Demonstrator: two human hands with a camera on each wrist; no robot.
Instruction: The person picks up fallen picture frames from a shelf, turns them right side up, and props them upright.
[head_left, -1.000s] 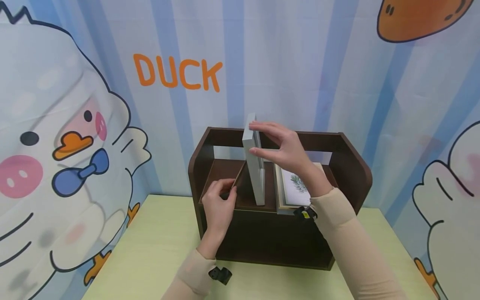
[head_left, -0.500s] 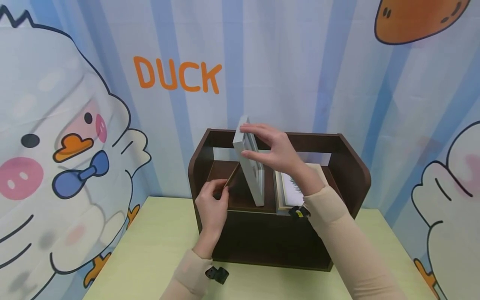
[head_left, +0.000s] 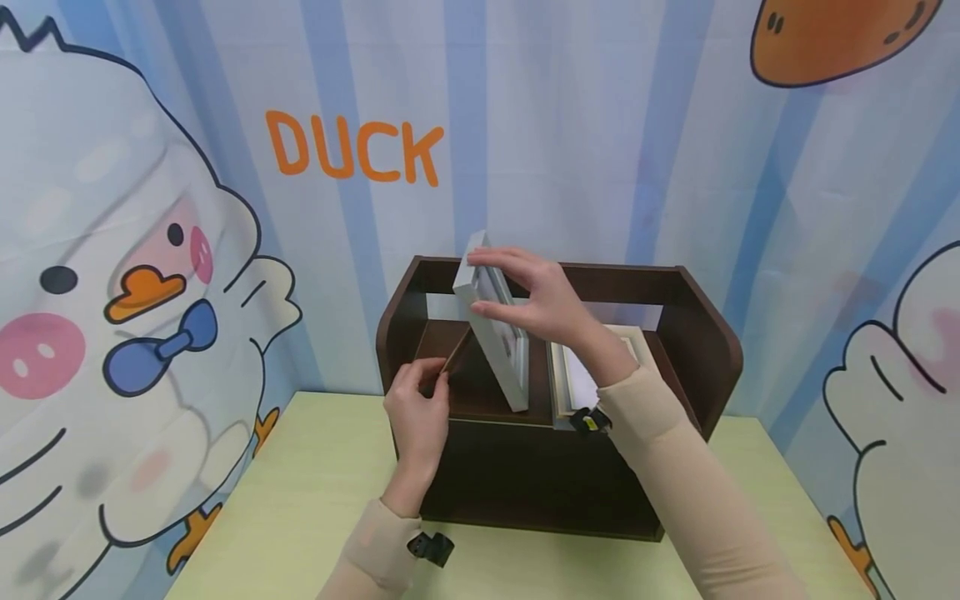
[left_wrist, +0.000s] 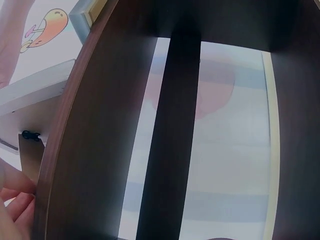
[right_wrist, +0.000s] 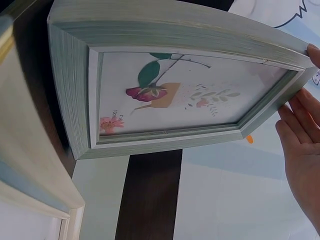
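Observation:
A pale grey-green picture frame (head_left: 489, 329) leans left on the top shelf of the dark brown wooden rack (head_left: 540, 475). Its lower end rests on the shelf. Behind its glass, a rose-and-leaf picture (right_wrist: 165, 95) shows in the right wrist view. My right hand (head_left: 543, 300) holds the upper end of the frame, fingers on top and thumb at the near side. My left hand (head_left: 417, 408) pinches the thin brown support leg (head_left: 456, 350) at the frame's back. A small black hinge (left_wrist: 31, 135) joins leg and back in the left wrist view.
Beige-edged picture frames (head_left: 637, 337) lie stacked on the right of the shelf, partly covered by my right forearm. The rack's raised side panels (head_left: 712, 358) flank the shelf, with a slotted back rail (head_left: 622, 283). A pale yellow-green table (head_left: 322, 467) bears the rack.
The upright frame has tipped to the left at its top, its base staying put. Both hands have moved left with it, the left still pinching the leg.

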